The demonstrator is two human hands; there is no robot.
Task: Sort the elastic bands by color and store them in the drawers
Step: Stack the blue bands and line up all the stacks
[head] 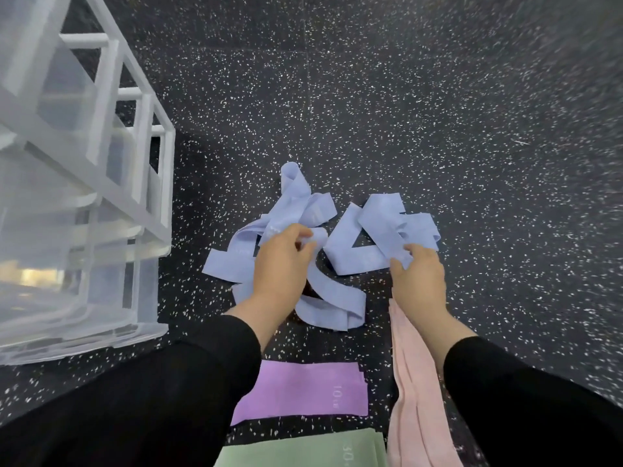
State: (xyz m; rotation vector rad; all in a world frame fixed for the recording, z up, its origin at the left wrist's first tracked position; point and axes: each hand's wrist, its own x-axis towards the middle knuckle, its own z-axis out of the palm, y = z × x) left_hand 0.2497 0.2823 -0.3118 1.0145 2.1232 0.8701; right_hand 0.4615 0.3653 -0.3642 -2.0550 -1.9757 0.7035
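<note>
Several light blue elastic bands [354, 251] lie tangled on the dark speckled floor in the middle of the view. My left hand [279, 264] pinches a blue band at the left part of the heap. My right hand [418, 274] grips a blue band at the heap's right side. Nearer to me lie a flat purple band pile [303, 389], a green band pile [303, 449] and a pink band pile [418, 399] that runs under my right forearm.
A translucent white drawer unit [101, 183] stands at the left, with its lowest drawer [67, 311] pulled out toward me. Dark speckled floor [438, 112] stretches beyond and to the right of the bands.
</note>
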